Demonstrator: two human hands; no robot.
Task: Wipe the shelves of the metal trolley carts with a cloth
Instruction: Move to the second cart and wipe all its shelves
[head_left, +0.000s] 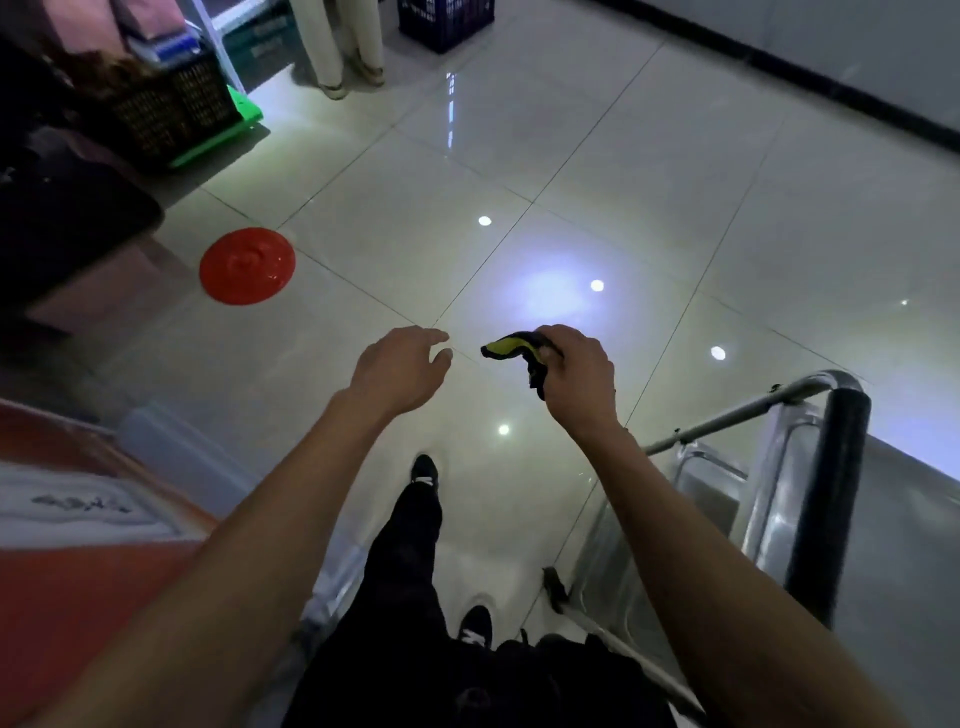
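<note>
Both arms reach forward over the tiled floor (597, 171). The right hand (576, 371) pinches a yellow-and-black cloth (511, 345); the left hand (400, 369) hangs beside it, fingers loose, holding nothing. The metal trolley (779, 499) stands at right. A red disc (247, 265) lies at left. A white label's writing at lower left is unreadable.

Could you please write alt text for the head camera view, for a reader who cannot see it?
A person walking over a glossy tiled floor pinches a yellow and black cloth in the right hand, with the left hand open beside it. A metal trolley cart stands at the right, and a red disc lies on the floor to the left.
</note>
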